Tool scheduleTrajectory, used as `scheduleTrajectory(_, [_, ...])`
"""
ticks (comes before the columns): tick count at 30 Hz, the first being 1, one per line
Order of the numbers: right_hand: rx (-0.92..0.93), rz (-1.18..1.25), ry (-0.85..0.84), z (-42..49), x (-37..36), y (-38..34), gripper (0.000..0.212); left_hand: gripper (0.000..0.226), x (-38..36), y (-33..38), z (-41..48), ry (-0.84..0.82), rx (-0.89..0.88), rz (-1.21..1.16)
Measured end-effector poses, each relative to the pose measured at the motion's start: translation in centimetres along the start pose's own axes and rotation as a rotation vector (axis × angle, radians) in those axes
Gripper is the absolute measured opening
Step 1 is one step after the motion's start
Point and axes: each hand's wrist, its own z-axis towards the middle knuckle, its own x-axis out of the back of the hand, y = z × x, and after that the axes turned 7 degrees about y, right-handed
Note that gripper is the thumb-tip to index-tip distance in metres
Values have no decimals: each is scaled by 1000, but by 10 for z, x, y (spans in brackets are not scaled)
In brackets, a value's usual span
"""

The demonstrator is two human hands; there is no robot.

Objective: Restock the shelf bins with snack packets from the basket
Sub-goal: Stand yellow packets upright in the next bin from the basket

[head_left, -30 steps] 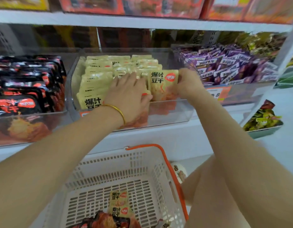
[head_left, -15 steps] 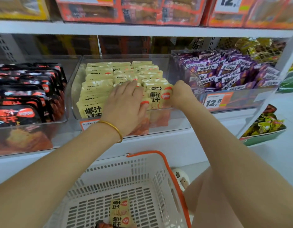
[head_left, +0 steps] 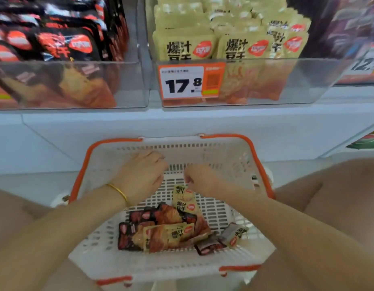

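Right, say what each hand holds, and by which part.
The left hand holds nothing above the white plastic basket. The right hand curls its fingers at the top edge of a pale yellow snack packet; whether they pinch it cannot be told.

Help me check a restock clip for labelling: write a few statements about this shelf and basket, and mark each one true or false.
1. The basket holds yellow packets and black packets. True.
2. The price tag on the middle bin reads 12.8. False: it reads 17.8.
3. The left hand and the right hand are both over the basket. True.
4. The left bin holds purple packets. False: its stock is black.
5. The gold bangle is on the right wrist. False: it is on the left wrist.
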Motion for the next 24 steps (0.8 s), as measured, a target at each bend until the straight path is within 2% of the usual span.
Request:
scheduleTrajectory(3, [-83, -30, -161, 25, -69, 19, 10, 34, -14, -3, -2, -161, 51, 0])
scheduleTrajectory(6, [-180, 70, -232, 33, -116, 27, 4, 35, -21, -4, 0, -127, 49, -18])
scheduleTrajectory(9, [-248, 235, -311, 36, -124, 25, 20, 34, -25, -11, 2, -119, 70, -38])
scheduleTrajectory(11, [-202, 261, -445, 37, -116, 25, 25, 34, -26, -13, 5, -131, 69, -34])
scheduleTrajectory(13, [-38, 65, -591, 37, -112, 27, 18, 33, -27, -12, 11, -137, 66, -46])
scheduleTrajectory(14, [29, -66, -611, 34, -114, 28, 20, 33, -28, -11, 12, -151, 70, -56])
scheduleTrajectory(15, [82, -197, -582, 31, -119, 31, 26, 32, -28, -9, 14, -159, 71, -65])
scheduleTrajectory(17, [89, -295, -451, 22, -123, 33, 21, 32, -29, -8, 16, -168, 65, -87])
scheduleTrajectory(20, [65, -55, -240, 18, -100, 27, 15, 32, -28, -4, 18, -194, 81, -144])
scheduleTrajectory(24, [124, 102, -151, 10, -17, 15, 15, 38, -21, 4, 18, -361, 177, -329])
